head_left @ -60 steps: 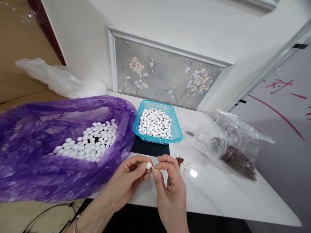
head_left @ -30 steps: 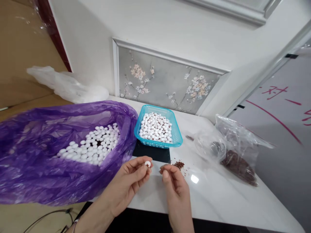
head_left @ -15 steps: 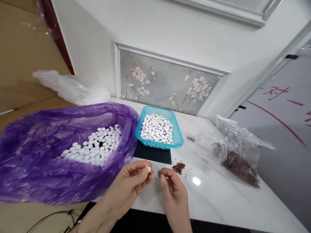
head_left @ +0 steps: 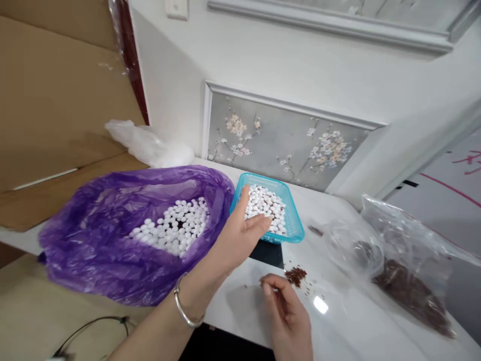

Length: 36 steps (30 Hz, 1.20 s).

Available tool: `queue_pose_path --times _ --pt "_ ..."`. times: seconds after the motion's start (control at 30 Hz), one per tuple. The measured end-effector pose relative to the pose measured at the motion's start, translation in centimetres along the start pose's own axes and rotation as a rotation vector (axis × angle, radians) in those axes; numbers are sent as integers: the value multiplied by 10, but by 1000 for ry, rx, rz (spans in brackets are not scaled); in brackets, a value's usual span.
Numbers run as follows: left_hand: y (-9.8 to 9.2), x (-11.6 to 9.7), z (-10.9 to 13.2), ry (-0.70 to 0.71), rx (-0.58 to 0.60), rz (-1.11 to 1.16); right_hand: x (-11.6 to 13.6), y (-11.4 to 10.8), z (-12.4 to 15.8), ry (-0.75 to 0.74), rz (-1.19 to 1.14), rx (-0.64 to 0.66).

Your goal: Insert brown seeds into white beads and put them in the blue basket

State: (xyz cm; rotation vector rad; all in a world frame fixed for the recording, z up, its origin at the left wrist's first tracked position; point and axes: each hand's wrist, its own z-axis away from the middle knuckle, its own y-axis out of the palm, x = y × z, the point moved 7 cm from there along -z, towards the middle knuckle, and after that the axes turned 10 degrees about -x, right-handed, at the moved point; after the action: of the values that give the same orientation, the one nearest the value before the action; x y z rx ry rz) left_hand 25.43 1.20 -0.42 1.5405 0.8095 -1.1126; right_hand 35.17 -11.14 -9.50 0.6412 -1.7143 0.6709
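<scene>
My left hand (head_left: 240, 230) reaches over the near left side of a turquoise plastic basket (head_left: 296, 228). Its fingers are apart, and no bead shows in them. White oval beads (head_left: 266, 203) fill the basket, with reddish-brown bits showing between them. Lower down, above the white tabletop, my right hand (head_left: 287, 311) is closed with thumb and forefinger pinched together; whatever is between the tips is too small or hidden to name. Beside it lies a small pile of reddish-brown bits (head_left: 295, 276). To the left, an open purple plastic bag (head_left: 101, 210) holds many more white beads (head_left: 176, 225).
A clear round plastic container (head_left: 353, 248) and a clear bag of brown bits (head_left: 409, 286) stand at right. Behind are the wall with a framed floral panel (head_left: 278, 140), a whitish plastic bag (head_left: 150, 145) and cardboard (head_left: 63, 95). A whiteboard (head_left: 458, 185) is far right.
My left hand has moved forward from in front of me to over the basket. The white bead it pinched is out of sight. My right hand stays pinched. The view has shifted left.
</scene>
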Motion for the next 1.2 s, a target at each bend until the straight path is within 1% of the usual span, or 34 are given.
queue_pose_path --times 0.03,0.1,0.17,0.23,0.27,0.33,0.37,0.43,0.5,0.57,0.67,0.73,0.77,0.83,0.87,0.9,0.93,1.0,1.07,1.1,1.2 --pt "-7 -7 0 63 11 -83 -1 0 0 4 2 3" --pt "-30 -21 -1 187 -3 -311 -3 -1 1 9 -4 8" --pt "-61 -38 -6 314 -60 -645 -4 0 1 7 -20 15" --pt "-93 -50 -13 405 -127 -1078 -4 2 2 9 -27 31" --pt "-108 -52 -16 401 -142 -1158 -4 4 2 15 -24 44" --pt "-130 -52 -22 384 -152 -1283 -4 7 3 26 -12 68" --pt "-138 -49 -24 369 -153 -1312 -4 8 4 25 -7 77" --pt "-146 -40 -26 350 -147 -1374 -1 9 5 6 -10 79" --pt "-146 -31 -28 343 -132 -1409 2 6 6 -9 -24 63" --pt "-142 -27 -30 347 -110 -1418 5 -2 5 -5 -26 31" --pt "-134 -30 -34 369 -100 -1397 3 -24 -6 11 43 -54" --pt "-130 -36 -33 388 -121 -1375 -1 -41 -19 18 120 -93" --pt "-128 -38 -30 387 -143 -1319 -4 -49 -25 27 160 -103" --pt "-122 -39 -17 329 -172 -1077 -10 -61 -36 42 248 -104" --pt "-117 -35 -8 258 -164 -886 -13 -64 -40 39 300 -95" --pt "-110 -28 2 170 -130 -693 -14 -66 -43 25 357 -80" --pt "-100 -20 12 75 -73 -510 -15 -64 -45 -2 415 -55" --pt "-81 -3 33 -105 -3 -223 -15 -58 -45 -80 513 -5" --pt "-65 9 47 -237 48 -51 -15 -51 -43 -144 599 11" --pt "-59 13 52 -279 69 2 -16 -49 -42 -164 640 9" --pt "-49 18 60 -334 129 93 -19 -45 -41 -180 735 1"
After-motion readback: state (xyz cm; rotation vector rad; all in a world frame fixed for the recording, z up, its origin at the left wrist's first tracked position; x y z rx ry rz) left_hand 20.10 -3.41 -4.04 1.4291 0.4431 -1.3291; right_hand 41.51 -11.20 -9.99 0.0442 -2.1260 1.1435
